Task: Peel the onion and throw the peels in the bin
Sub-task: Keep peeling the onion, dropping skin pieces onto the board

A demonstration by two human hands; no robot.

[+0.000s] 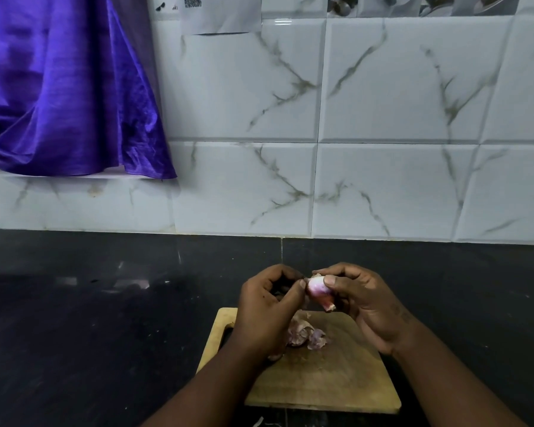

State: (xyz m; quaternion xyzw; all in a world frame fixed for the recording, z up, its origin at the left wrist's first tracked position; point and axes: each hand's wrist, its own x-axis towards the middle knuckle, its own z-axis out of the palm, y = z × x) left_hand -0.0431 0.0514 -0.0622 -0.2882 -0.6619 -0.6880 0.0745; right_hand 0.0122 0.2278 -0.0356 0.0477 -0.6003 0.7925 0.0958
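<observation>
A small pinkish-purple onion [318,290] is held up above a wooden cutting board [327,380]. My right hand [364,306] grips it between thumb and fingers. My left hand [267,309] meets it from the left, thumb tip pressed on the onion's top end beside its dry root tuft. Loose pale purple peels [305,334] lie in a small heap on the board under my hands. No bin is in view.
The board rests on a black stone counter [90,318] against a white marble-patterned tile wall [321,180]. A purple cloth [62,87] hangs at the upper left. A scrap of peel [258,422] lies on the counter near the bottom edge.
</observation>
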